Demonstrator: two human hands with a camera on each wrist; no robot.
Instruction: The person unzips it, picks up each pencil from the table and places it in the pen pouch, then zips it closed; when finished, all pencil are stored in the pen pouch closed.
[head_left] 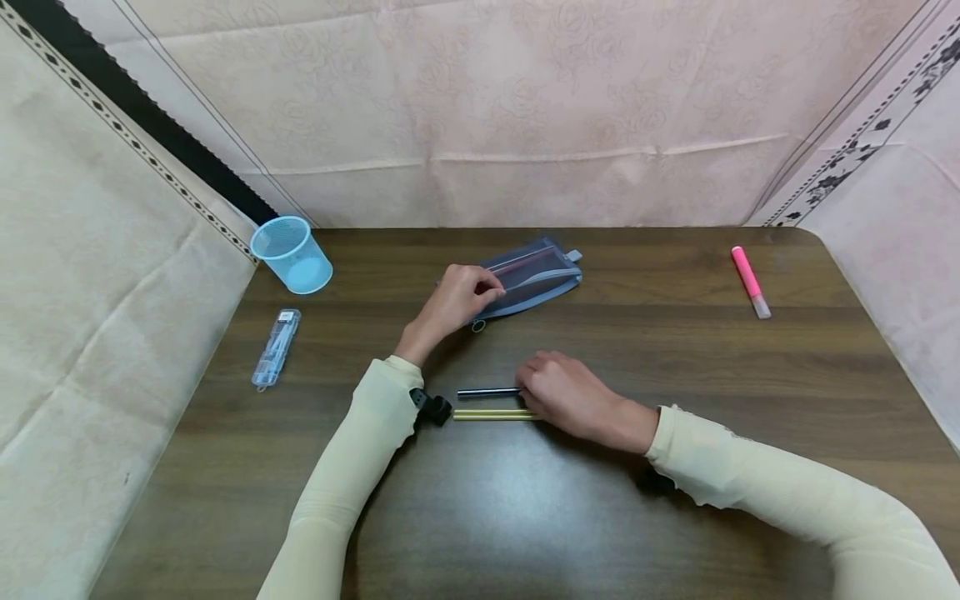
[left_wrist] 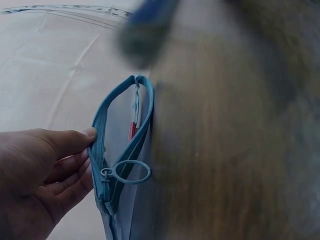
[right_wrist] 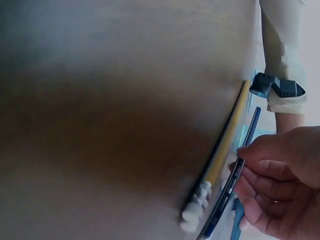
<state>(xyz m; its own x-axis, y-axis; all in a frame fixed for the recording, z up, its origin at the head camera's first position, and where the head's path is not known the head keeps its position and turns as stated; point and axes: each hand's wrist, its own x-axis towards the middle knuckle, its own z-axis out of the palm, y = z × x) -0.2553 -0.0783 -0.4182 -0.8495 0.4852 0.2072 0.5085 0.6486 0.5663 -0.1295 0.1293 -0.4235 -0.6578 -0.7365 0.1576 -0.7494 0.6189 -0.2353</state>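
Note:
A blue zip pencil pouch (head_left: 536, 287) lies near the back of the table. My left hand (head_left: 453, 302) pinches its rim between thumb and fingers. In the left wrist view the pouch's mouth gapes, its ring zipper pull (left_wrist: 145, 176) hangs at the near end, and something red (left_wrist: 132, 131) shows inside. My right hand (head_left: 573, 398) pinches a slim dark blue pencil (right_wrist: 227, 189) slightly above the table. Just below it lie yellow pencils (head_left: 491, 414) side by side, with white eraser ends (right_wrist: 191, 216); their exact number is unclear. A blurred blue-and-dark shape crosses the top of the left wrist view.
A light blue plastic cup (head_left: 300, 258) stands at the back left corner. In front of it lies a clear blue case (head_left: 276, 348) with slim items in it. A pink marker (head_left: 750, 282) with a pale end lies at the back right. Patterned cloth hangs behind the table.

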